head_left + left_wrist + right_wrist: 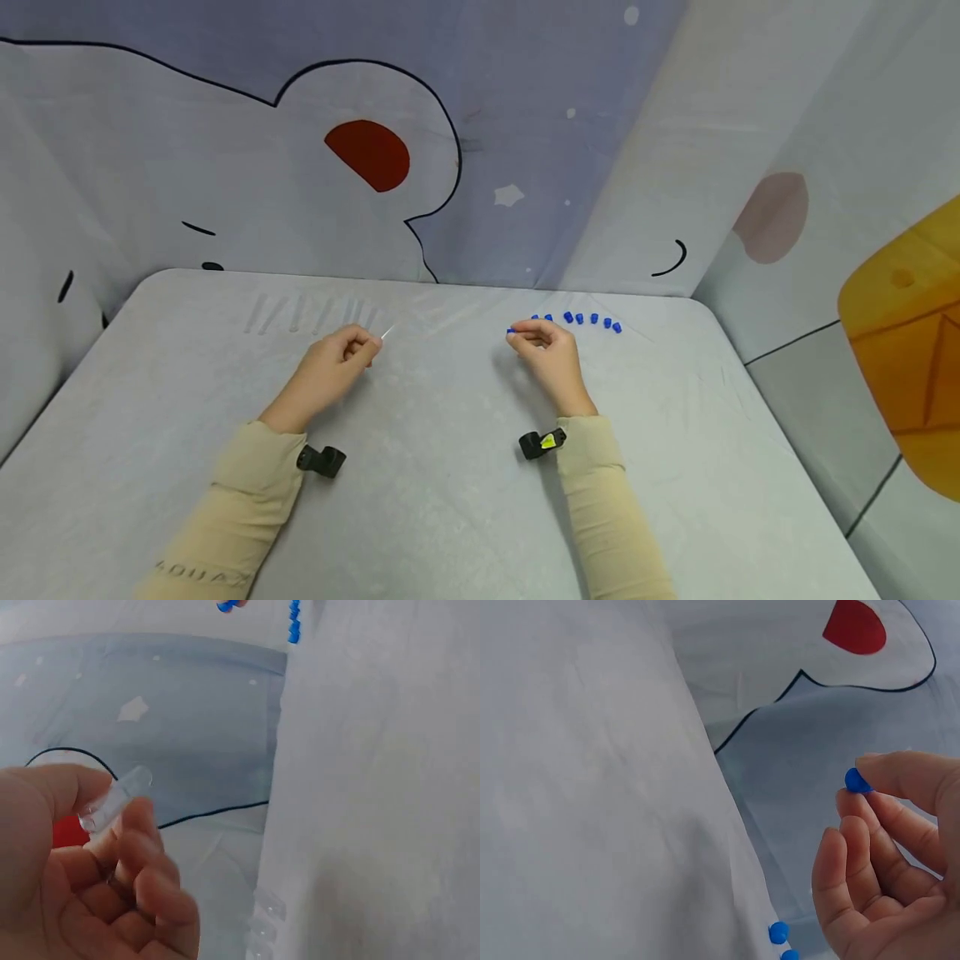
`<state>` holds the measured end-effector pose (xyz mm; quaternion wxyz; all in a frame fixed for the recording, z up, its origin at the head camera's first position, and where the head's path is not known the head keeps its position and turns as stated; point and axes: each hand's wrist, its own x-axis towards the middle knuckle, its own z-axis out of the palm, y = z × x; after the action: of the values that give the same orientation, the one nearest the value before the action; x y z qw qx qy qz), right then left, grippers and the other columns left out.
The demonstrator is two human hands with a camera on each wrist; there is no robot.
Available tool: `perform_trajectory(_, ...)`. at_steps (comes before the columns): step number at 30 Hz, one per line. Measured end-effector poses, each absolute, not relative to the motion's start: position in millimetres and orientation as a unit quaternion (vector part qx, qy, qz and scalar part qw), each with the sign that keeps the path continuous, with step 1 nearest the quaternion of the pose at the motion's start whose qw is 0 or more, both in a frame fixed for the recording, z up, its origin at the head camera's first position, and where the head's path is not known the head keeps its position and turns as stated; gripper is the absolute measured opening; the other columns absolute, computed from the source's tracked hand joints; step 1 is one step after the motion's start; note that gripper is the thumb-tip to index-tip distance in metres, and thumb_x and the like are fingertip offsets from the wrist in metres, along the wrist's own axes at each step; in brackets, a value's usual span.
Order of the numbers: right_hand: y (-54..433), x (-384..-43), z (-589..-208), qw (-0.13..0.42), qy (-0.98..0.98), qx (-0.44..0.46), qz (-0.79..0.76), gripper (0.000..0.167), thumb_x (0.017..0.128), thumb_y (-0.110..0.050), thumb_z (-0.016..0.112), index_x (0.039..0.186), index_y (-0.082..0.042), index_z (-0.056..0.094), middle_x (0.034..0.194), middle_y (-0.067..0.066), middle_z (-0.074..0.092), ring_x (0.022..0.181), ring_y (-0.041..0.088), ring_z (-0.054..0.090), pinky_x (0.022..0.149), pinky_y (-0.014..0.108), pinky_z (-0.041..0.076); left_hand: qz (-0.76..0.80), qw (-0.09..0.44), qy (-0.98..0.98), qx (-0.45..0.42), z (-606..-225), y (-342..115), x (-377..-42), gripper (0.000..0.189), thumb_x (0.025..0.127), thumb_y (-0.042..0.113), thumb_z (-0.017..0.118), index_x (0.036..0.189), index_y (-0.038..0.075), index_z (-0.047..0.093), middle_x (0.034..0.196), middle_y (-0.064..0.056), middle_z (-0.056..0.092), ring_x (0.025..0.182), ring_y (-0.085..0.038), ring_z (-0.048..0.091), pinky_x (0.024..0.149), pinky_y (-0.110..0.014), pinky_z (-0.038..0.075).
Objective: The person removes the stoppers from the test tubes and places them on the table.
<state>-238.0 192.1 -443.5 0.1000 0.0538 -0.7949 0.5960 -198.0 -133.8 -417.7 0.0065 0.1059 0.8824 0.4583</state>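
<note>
My left hand (335,364) pinches a small clear plastic tube (118,796) between thumb and index finger, its rounded end pointing away. Between the thumb and fingertips of my right hand (551,358) is a small blue cap (856,781). Both hands are raised over the white table (442,483), well apart. Left of centre, several clear tubes (296,313) lie in a row past the left hand. Beyond the right hand sits a row of several blue caps (594,318), partly covered by its fingers in the head view.
Printed cloth walls (540,167) rise behind the table and along its sides. A small black camera is strapped at each sleeve cuff, one at the left wrist (321,461) and one at the right wrist (542,443).
</note>
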Motion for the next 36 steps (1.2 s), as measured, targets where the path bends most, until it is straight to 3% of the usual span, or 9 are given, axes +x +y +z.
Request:
perform_trajectory(4,198.4,-243.9,-448.6,0.099,-0.796,0.039,0.596,0.018,0.089,-0.009,0.077,0.103,0.000,0.074,0.093,0.010,0.072,0.079,0.015,0.065,0.067,0.023,0.054,0.443,-0.039,0.894,0.060,-423.3,-131.2,-204.5,0.031,0.107,0.029,0.051,0.106,0.000,0.063,0.081,-0.006,0.055,0.068,-0.019,0.048,0.067,-0.034,0.041)
perform_trajectory(12,210.1,-266.3,-449.3,0.072,-0.850,0.017,0.521,0.017,0.090,-0.012,0.076,0.102,-0.001,0.073,0.090,0.010,0.070,0.071,0.019,0.065,0.063,0.024,0.052,0.412,-0.060,0.909,-0.004,-429.1,-124.2,-225.8,0.035,0.105,0.031,0.051,0.110,-0.002,0.063,0.099,-0.021,0.065,0.088,-0.035,0.060,0.079,-0.048,0.047)
perform_trajectory(18,214.3,-283.6,-445.8,0.060,-0.889,0.015,0.453,0.014,0.090,-0.011,0.074,0.100,-0.001,0.073,0.085,0.010,0.070,0.070,0.018,0.063,0.065,0.028,0.052,0.354,-0.043,0.934,-0.017,-433.5,-117.7,-240.2,0.035,0.104,0.032,0.052,0.102,0.000,0.065,0.091,-0.018,0.068,0.073,-0.031,0.061,0.066,-0.045,0.049)
perform_trajectory(26,209.8,-298.6,-445.2,0.052,-0.929,-0.004,0.366,0.010,0.090,-0.007,0.072,0.097,0.000,0.070,0.091,0.015,0.072,0.084,0.027,0.067,0.078,0.039,0.054,0.281,-0.026,0.959,-0.002,-437.5,-112.5,-255.3,0.036,0.102,0.029,0.055,0.081,0.001,0.061,0.075,-0.014,0.064,0.061,-0.026,0.056,0.051,-0.042,0.046)
perform_trajectory(31,206.3,-304.8,-446.3,0.070,-0.942,-0.007,0.328,0.007,0.088,-0.002,0.071,0.093,0.003,0.069,0.087,0.016,0.070,0.082,0.029,0.065,0.077,0.042,0.054,0.251,-0.011,0.968,-0.010,-438.4,-110.2,-261.3,0.039,0.102,0.029,0.055,0.077,-0.001,0.060,0.075,-0.018,0.063,0.061,-0.029,0.056,0.052,-0.046,0.049)
perform_trajectory(36,204.0,-309.8,-447.3,0.081,-0.949,-0.013,0.303,0.009,0.087,-0.002,0.073,0.093,0.004,0.069,0.089,0.017,0.069,0.082,0.030,0.062,0.079,0.042,0.052,0.232,0.015,0.972,-0.017,-437.2,-108.9,-265.2,0.039,0.102,0.030,0.057,0.086,-0.005,0.066,0.084,-0.023,0.067,0.065,-0.031,0.060,0.056,-0.049,0.053)
